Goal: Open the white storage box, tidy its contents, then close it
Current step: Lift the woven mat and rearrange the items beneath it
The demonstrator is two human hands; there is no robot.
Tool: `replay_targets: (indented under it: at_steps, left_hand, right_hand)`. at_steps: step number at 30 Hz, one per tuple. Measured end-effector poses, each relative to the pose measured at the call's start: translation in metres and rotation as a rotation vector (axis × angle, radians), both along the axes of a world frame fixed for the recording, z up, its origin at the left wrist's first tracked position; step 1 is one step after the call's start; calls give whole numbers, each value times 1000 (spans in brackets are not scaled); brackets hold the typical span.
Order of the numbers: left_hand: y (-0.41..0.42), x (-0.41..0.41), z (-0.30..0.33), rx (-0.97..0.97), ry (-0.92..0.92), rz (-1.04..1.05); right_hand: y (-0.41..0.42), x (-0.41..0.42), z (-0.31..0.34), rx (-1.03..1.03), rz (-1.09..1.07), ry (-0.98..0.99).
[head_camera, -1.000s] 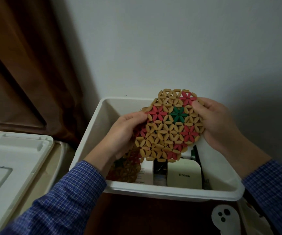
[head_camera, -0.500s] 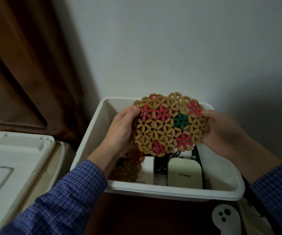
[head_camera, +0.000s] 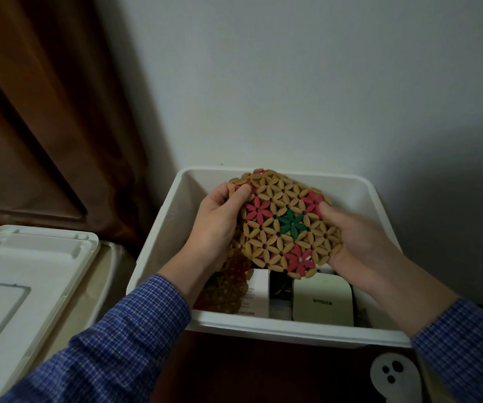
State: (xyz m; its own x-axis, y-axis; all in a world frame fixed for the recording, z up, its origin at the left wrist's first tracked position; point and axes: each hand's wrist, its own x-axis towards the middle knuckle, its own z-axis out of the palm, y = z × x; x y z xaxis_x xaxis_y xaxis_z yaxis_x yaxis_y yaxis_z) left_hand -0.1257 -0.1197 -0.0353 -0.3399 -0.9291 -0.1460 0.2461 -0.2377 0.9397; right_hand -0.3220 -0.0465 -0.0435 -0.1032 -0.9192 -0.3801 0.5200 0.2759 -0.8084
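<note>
Lid [head_camera: 22, 274] off, lying left of the box [head_camera: 278, 330]. Left hand [head_camera: 220, 225] and right hand [head_camera: 359, 239] each grip the mat [head_camera: 286, 225] above the open box. Tidying under way; closing remains.

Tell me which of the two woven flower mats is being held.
The upper round bamboo flower mat, gripped by the left hand and right hand; the other mat lies in the box, untouched.

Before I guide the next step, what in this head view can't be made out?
- Storage box floor: hidden by the beaded mat, left hand and right hand.
- Second mat: mostly behind the left wrist.
- Pale case label: too small.
- Lid: cut off at the left edge.
</note>
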Motion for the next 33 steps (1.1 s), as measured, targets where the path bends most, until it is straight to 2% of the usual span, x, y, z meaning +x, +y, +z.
replay_targets:
  at_steps: [5, 9, 15, 18, 21, 24, 27, 30, 33]
  left_hand:
    - [-3, 0, -1, 29, 39, 28]
    - [-5, 1, -5, 23, 54, 57]
    - [-5, -1, -10, -55, -69, 166]
    - [-4, 0, -7, -45, -28, 126]
    - [-3, 2, -3, -25, 72, 40]
    - [-1, 5, 0, 53, 212, -63]
    - [-3, 7, -1, 146, 353, -78]
    - [-6, 10, -1, 230, 428, -67]
    - [-12, 17, -4, 283, 416, -6]
  right_hand:
    - [-4, 10, 2, 11, -69, -134]
    - [-5, 16, 6, 14, -11, -191]
    - [-6, 46, -10, 3, -197, 237]
    - [-8, 45, -11, -28, -180, 206]
    - [-8, 40, -12, -59, -94, 227]
    - [-16, 35, -4, -153, -191, 285]
    - [-29, 41, 9, -277, -298, 472]
    - [-34, 58, 10, -370, -162, 654]
    - [-33, 57, 13, -383, 95, 600]
